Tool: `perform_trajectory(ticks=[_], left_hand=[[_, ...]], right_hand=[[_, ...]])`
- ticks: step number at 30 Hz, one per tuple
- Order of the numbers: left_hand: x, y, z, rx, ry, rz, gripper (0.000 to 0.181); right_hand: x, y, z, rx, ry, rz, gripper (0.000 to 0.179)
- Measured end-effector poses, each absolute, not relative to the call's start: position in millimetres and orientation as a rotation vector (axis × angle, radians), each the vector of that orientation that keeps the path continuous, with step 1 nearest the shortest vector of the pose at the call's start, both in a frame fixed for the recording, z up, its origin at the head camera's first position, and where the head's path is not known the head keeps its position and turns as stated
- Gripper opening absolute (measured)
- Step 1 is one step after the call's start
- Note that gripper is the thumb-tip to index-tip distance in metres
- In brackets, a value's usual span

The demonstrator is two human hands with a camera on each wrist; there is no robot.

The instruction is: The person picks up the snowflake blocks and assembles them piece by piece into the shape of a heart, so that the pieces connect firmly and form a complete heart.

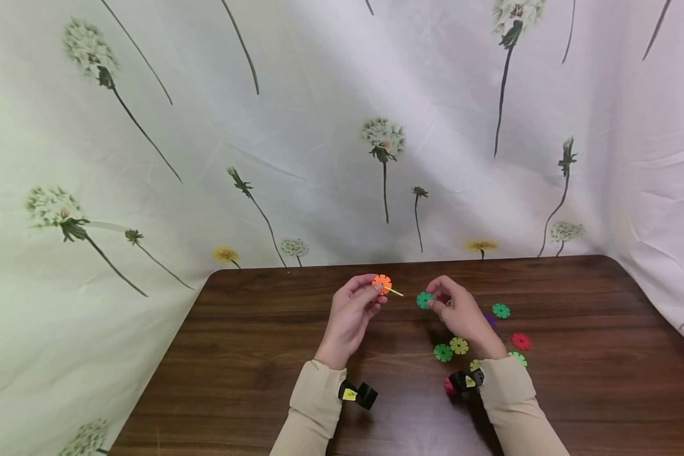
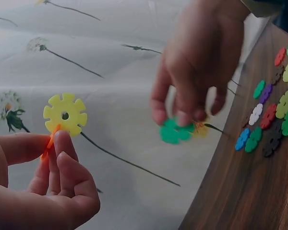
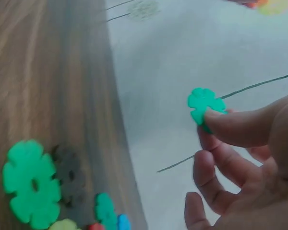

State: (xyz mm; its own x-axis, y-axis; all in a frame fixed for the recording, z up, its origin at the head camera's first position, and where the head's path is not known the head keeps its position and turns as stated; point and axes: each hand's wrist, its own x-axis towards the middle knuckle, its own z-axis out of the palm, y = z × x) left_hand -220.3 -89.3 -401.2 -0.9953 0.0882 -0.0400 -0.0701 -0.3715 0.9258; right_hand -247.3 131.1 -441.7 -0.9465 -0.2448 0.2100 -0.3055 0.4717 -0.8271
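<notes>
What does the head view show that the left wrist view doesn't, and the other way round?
Only the head view shows the broad face of the orange disc, plus the left sleeve with a black device. Only the left wrist view shows the broad face of the held yellow disc and a blue disc on the table. Both show the left hand holding orange and yellow discs, the right hand pinching a green disc, and loose discs on the table.

The person's left sleeve (image 1: 308,415) and right sleeve (image 1: 519,405) are beige, long and softly creased. The left wrist camera (image 1: 367,396) is boxy and black, beside a yellow label (image 1: 349,394) with dark lettering; the black right wrist camera (image 1: 462,382) has a yellow patch (image 1: 470,382).
</notes>
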Motion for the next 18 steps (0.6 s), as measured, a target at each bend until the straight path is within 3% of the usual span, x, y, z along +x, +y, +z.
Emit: perform_trajectory(ticks=[18], left_hand=[[-218, -84, -401, 0.085, 1.711, 2.499, 0.024]], right_hand=[[-231, 123, -413, 0.544, -2.309, 1.77, 0.02]])
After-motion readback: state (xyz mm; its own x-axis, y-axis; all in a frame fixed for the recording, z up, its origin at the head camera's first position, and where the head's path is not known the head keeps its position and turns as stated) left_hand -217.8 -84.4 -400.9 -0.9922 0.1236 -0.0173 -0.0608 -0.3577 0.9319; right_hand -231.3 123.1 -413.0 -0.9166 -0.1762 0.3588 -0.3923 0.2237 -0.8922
